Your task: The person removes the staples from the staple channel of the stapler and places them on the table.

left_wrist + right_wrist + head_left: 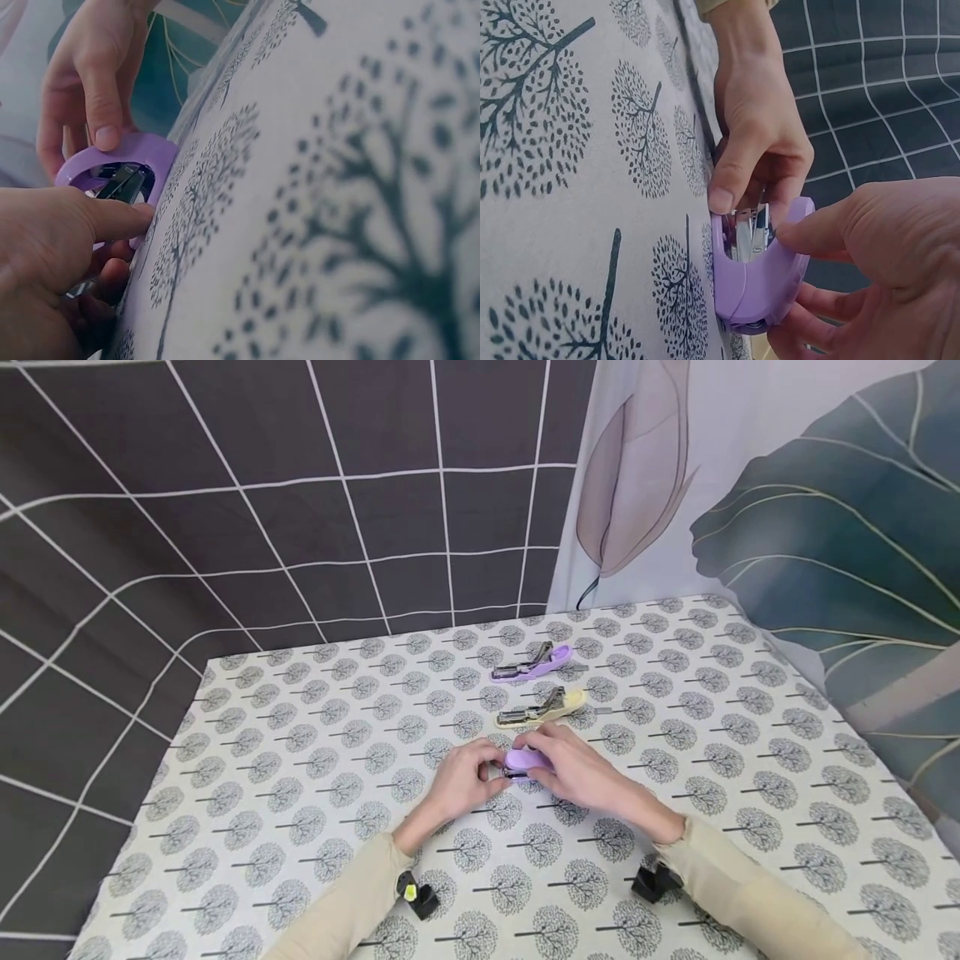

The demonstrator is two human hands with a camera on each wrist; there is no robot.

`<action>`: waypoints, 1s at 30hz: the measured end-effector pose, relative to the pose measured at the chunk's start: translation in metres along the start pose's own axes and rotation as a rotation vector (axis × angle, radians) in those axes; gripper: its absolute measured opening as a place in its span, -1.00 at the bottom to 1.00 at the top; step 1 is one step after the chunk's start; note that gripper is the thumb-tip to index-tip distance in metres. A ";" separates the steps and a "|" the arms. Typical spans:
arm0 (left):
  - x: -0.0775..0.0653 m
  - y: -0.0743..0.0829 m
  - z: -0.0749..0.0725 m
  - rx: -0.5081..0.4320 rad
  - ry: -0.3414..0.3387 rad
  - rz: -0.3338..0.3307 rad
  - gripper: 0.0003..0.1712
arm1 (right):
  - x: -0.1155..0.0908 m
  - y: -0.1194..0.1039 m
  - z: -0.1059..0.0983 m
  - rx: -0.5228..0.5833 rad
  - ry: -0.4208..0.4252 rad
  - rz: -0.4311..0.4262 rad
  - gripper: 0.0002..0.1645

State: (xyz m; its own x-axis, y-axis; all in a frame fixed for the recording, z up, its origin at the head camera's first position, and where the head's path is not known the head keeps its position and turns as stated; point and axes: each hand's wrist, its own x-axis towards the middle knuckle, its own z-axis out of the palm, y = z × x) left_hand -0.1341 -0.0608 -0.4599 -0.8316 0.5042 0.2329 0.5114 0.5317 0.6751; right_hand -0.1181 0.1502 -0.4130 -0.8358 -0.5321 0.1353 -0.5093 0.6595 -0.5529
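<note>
A small purple stapler [528, 761] lies on the patterned cloth between both hands, its metal insides showing through the gap under the top cover. With thumb and fingers, my left hand [463, 778] pinches its front end; in the right wrist view the left thumb sits at the base's edge. My right hand [576, 768] grips the top cover and sides from the other end, fingers wrapped round the purple body [761, 292]. Just beyond the hands lies a cream stapler [542, 710] with its top folded back and metal parts exposed.
Farther back is another purple stapler [532, 664], also opened up. Short grey strips lie beside the two opened staplers, one grey strip [602, 711] by the cream one. A tree-print cloth [300, 860] covers the table; a dark gridded curtain [300, 527] hangs behind it.
</note>
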 end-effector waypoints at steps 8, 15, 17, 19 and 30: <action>-0.001 -0.003 0.003 0.002 0.041 0.003 -0.72 | 0.004 -0.006 0.001 -0.053 -0.025 0.017 -0.52; -0.001 -0.004 0.003 0.011 0.035 -0.009 -0.73 | 0.007 -0.008 0.004 -0.080 0.002 -0.004 -0.59; 0.000 -0.003 0.003 0.015 0.037 -0.010 -0.73 | 0.007 -0.008 0.004 -0.070 0.000 -0.001 -0.60; 0.000 -0.002 0.003 0.016 0.038 -0.008 -0.74 | 0.008 -0.008 0.004 -0.053 -0.006 0.004 -0.61; -0.002 0.001 0.002 0.020 0.048 -0.025 -0.76 | 0.004 -0.007 0.003 -0.004 0.018 0.008 -0.64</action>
State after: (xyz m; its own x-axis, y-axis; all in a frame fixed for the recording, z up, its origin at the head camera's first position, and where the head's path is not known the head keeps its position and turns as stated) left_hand -0.1319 -0.0603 -0.4611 -0.8534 0.4575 0.2498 0.4942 0.5578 0.6667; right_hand -0.1172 0.1421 -0.4115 -0.8434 -0.5171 0.1458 -0.5035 0.6660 -0.5503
